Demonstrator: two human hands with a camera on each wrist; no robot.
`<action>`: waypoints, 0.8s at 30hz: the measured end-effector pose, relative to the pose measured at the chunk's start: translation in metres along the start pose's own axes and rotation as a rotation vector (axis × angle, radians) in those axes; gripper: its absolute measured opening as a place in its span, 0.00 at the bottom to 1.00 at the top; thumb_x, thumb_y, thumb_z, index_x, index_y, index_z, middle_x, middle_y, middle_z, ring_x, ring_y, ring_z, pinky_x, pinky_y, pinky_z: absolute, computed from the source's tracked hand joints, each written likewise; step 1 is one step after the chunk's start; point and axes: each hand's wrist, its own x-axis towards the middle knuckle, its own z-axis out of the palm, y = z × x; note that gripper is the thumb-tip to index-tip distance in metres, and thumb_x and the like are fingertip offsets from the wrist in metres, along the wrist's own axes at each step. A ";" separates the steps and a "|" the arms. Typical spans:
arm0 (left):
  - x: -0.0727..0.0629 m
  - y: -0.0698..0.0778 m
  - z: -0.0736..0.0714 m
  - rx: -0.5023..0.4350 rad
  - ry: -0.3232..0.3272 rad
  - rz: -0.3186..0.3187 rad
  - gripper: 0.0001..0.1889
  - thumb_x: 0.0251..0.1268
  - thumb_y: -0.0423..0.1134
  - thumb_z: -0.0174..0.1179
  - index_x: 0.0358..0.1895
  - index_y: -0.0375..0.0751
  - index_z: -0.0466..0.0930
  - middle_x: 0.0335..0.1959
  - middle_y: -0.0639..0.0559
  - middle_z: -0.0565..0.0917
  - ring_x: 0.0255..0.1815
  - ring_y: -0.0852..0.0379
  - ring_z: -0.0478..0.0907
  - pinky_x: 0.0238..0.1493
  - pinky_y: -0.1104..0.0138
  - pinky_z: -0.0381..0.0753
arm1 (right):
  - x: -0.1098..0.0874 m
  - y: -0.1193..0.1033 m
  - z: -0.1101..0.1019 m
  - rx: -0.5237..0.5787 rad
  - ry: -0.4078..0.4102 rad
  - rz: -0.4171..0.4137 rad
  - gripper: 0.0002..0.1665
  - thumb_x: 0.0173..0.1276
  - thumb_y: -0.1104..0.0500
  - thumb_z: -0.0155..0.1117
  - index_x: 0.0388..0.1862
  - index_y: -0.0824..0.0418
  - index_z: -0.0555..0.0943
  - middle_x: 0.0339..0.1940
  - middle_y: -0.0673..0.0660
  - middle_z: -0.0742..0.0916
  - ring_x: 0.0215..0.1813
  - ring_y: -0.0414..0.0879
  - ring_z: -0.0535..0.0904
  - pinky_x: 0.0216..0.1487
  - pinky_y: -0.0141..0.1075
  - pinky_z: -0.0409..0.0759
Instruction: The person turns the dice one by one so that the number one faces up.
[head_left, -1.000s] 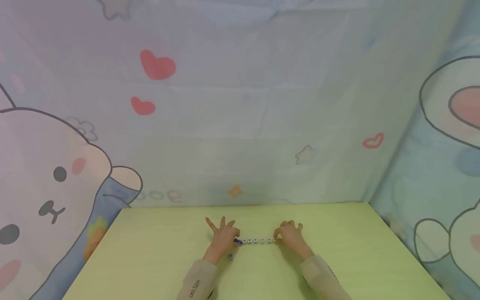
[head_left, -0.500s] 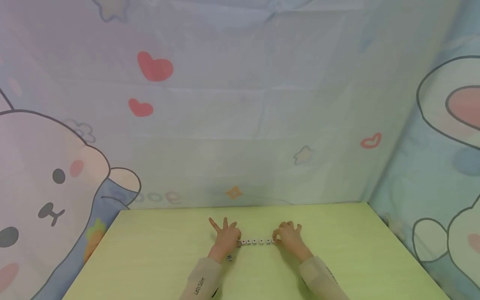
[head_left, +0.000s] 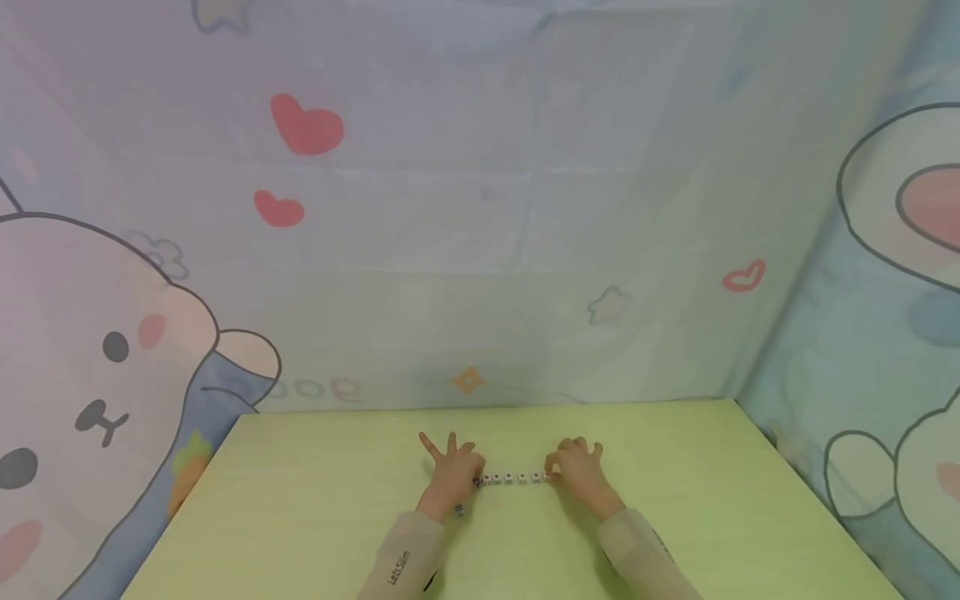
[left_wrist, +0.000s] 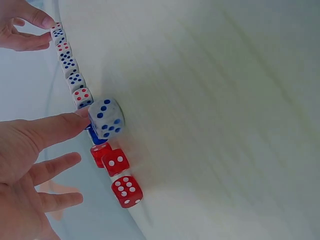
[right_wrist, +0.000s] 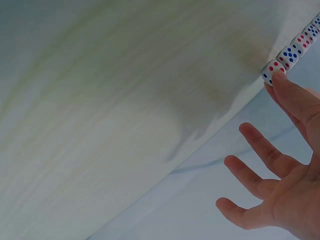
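Observation:
A row of several white dice (head_left: pixel 509 479) with red and blue dots runs between the two hands on the table. At the row's left end my left hand (head_left: pixel 453 478) pinches a blue die (left_wrist: pixel 98 138) with thumb and index finger, the other fingers spread; the index finger is hidden in the left wrist view. Past it lie red dice (left_wrist: pixel 127 191), covered by the hand in the head view. A loose white die (left_wrist: pixel 106 119) with blue dots sits nearer me. My right hand (head_left: pixel 582 472) pinches the white end die (right_wrist: pixel 272 73) between thumb and index finger.
A pale yellow-green tabletop (head_left: pixel 315 500) spreads around the dice. Behind it hangs a cloth backdrop (head_left: pixel 450 208) with hearts and stars, and a printed cartoon animal (head_left: pixel 82 358) at left. Another cloth (head_left: pixel 885 358) closes the right side.
My left hand has shifted slightly to the right, bringing the blue die into line at the row's left end. My right hand stays on the end die.

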 end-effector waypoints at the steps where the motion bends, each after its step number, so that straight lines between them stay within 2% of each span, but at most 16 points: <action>1: 0.000 0.000 0.000 -0.001 0.005 0.001 0.17 0.47 0.24 0.59 0.12 0.48 0.67 0.44 0.46 0.81 0.58 0.29 0.66 0.49 0.23 0.44 | 0.000 0.000 0.000 0.000 0.002 -0.003 0.04 0.46 0.57 0.69 0.24 0.52 0.83 0.33 0.54 0.80 0.46 0.57 0.71 0.51 0.73 0.55; 4: -0.001 0.000 0.002 -0.017 0.000 -0.007 0.16 0.48 0.24 0.58 0.14 0.47 0.68 0.44 0.46 0.81 0.58 0.29 0.65 0.50 0.24 0.43 | 0.000 0.001 0.001 -0.004 0.001 -0.003 0.04 0.46 0.57 0.69 0.24 0.52 0.83 0.33 0.54 0.80 0.46 0.58 0.71 0.50 0.73 0.55; 8: -0.002 0.001 0.002 -0.037 -0.024 -0.024 0.13 0.46 0.22 0.59 0.20 0.47 0.75 0.45 0.46 0.80 0.59 0.29 0.64 0.50 0.24 0.41 | 0.000 0.002 0.002 -0.006 -0.001 -0.002 0.04 0.46 0.58 0.69 0.24 0.52 0.83 0.33 0.54 0.80 0.46 0.57 0.71 0.51 0.73 0.55; 12: -0.002 0.000 0.000 -0.018 -0.028 -0.031 0.13 0.44 0.23 0.60 0.27 0.49 0.79 0.46 0.46 0.79 0.59 0.29 0.64 0.50 0.24 0.42 | 0.001 0.003 0.003 -0.010 0.005 -0.009 0.04 0.45 0.57 0.69 0.23 0.52 0.83 0.33 0.54 0.80 0.46 0.57 0.71 0.51 0.73 0.55; 18: 0.001 -0.003 -0.002 0.014 -0.045 -0.020 0.11 0.42 0.28 0.63 0.15 0.49 0.75 0.50 0.45 0.78 0.60 0.28 0.63 0.49 0.23 0.40 | 0.002 0.003 -0.001 0.002 0.005 -0.004 0.04 0.46 0.58 0.69 0.23 0.52 0.83 0.33 0.54 0.80 0.45 0.57 0.71 0.50 0.73 0.55; 24: 0.002 -0.004 0.000 0.016 -0.047 -0.028 0.11 0.40 0.33 0.67 0.13 0.50 0.75 0.50 0.45 0.79 0.60 0.27 0.63 0.49 0.23 0.39 | 0.001 0.002 -0.002 0.005 -0.018 0.004 0.04 0.47 0.57 0.68 0.25 0.53 0.83 0.34 0.55 0.80 0.48 0.59 0.71 0.51 0.73 0.55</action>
